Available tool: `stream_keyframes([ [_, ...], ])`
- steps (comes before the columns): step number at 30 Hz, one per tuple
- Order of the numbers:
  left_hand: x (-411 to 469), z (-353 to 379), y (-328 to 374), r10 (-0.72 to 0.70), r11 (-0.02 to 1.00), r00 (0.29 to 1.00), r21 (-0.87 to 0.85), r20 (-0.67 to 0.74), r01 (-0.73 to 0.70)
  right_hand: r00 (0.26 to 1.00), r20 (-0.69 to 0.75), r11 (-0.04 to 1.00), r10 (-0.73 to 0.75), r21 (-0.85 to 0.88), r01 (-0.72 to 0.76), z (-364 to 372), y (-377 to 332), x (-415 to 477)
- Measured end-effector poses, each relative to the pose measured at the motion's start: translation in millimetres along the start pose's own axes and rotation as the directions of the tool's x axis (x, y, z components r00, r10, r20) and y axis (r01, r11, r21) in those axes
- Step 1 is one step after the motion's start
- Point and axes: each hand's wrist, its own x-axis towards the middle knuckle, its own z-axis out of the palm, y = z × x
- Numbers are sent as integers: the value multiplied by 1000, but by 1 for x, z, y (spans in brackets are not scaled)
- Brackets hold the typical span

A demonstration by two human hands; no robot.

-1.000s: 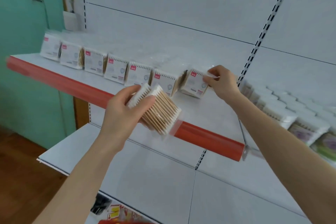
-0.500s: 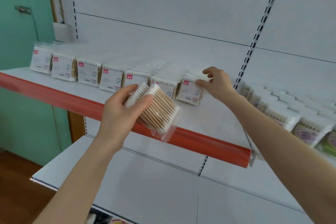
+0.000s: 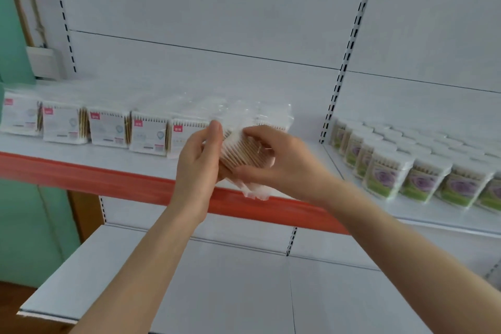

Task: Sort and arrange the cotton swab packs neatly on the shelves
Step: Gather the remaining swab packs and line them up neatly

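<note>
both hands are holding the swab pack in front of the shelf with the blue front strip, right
No: the head view shows the front strip is red, not blue. The left hand and right hand do both hold the swab pack in front of that shelf.

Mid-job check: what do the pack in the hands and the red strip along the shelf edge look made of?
Pack: thin clear plastic film, glossy and crinkled, with a loose end. Inside are tan sticks that look like wood or bamboo, with white fluffy tips, probably cotton. Red strip: smooth, faintly glossy, likely plastic, though painted metal is possible.
</note>
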Motion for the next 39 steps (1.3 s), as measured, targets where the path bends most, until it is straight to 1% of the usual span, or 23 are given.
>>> stream_keyframes([
  [2, -3, 1, 2, 5, 1000, 1000, 1, 21, -5, 1000, -16, 998, 24, 51, -24, -2, -1, -1],
  [4, -5, 0, 2, 8, 1000, 999, 1, 33, -8, 1000, -7, 993, 12, 119, -11, -6, -1, -2],
  [6, -3, -2, 1, 29, 999, 998, 39, 50, -31, 999, 32, 989, -26, 143, 21, -11, -4, -3],
  [9, 1, -5, -3, 58, 992, 998, 111, 34, -62, 999, 46, 975, 20, 222, -30, -23, -4, -3],
  [11, 2, -8, -4, 95, 985, 995, 139, 34, -99, 992, 70, 930, 100, 349, -119, -34, -2, -1],
  [14, 2, -11, -1, 154, 976, 986, 147, 65, -162, 967, 165, 778, 192, 575, -253, -41, 2, 1],
  [16, -1, -10, 4, 154, 976, 985, 139, 83, -165, 955, 202, 729, 220, 616, -298, -41, 5, 2],
  [21, -1, -5, 7, 141, 976, 987, 156, 73, -151, 937, 276, 641, 212, 684, -347, -37, 8, 4],
  [22, 1, -5, 8, 140, 978, 987, 146, 73, -150, 938, 277, 647, 210, 680, -345, -36, 9, 5],
  [23, 1, -5, 8, 142, 978, 987, 141, 71, -151, 944, 252, 691, 213, 644, -328, -34, 9, 5],
  [24, 2, -5, 7, 148, 978, 987, 140, 61, -156, 954, 198, 760, 223, 578, -298, -33, 9, 6],
  [25, 3, -6, 7, 155, 978, 987, 137, 37, -158, 964, 121, 825, 235, 500, -264, -31, 10, 6],
  [26, 3, -6, 6, 158, 979, 987, 130, 12, -158, 966, 47, 856, 253, 455, -246, -31, 11, 6],
  [27, 4, -6, 5, 159, 980, 987, 127, -13, -156, 959, 8, 857, 284, 447, -258, -30, 12, 5],
  [28, 5, -6, 4, 162, 979, 986, 128, -31, -157, 949, 18, 845, 316, 450, -289, -29, 14, 3],
  [31, 6, -3, 2, 175, 976, 983, 139, -61, -166, 917, 187, 798, 352, 453, -398, -22, 19, -2],
  [32, 6, -3, 2, 173, 977, 983, 135, -58, -164, 910, 193, 759, 367, 504, -413, -21, 21, -2],
  [34, 4, -3, 4, 174, 976, 984, 138, -40, -167, 899, 114, 653, 423, 650, -389, -26, 29, 4],
  [35, 3, -6, 4, 178, 975, 984, 141, -27, -173, 887, 38, 632, 460, 687, -358, -32, 35, 8],
  [36, 3, -9, 3, 186, 973, 982, 145, -15, -182, 868, -45, 644, 495, 689, -332, -40, 43, 12],
  [37, 4, -13, 2, 195, 969, 981, 156, -6, -192, 848, -118, 679, 517, 660, -322, -47, 51, 15],
  [39, 6, -21, -1, 203, 965, 979, 172, -8, -199, 835, -216, 768, 506, 553, -323, -57, 67, 21],
])
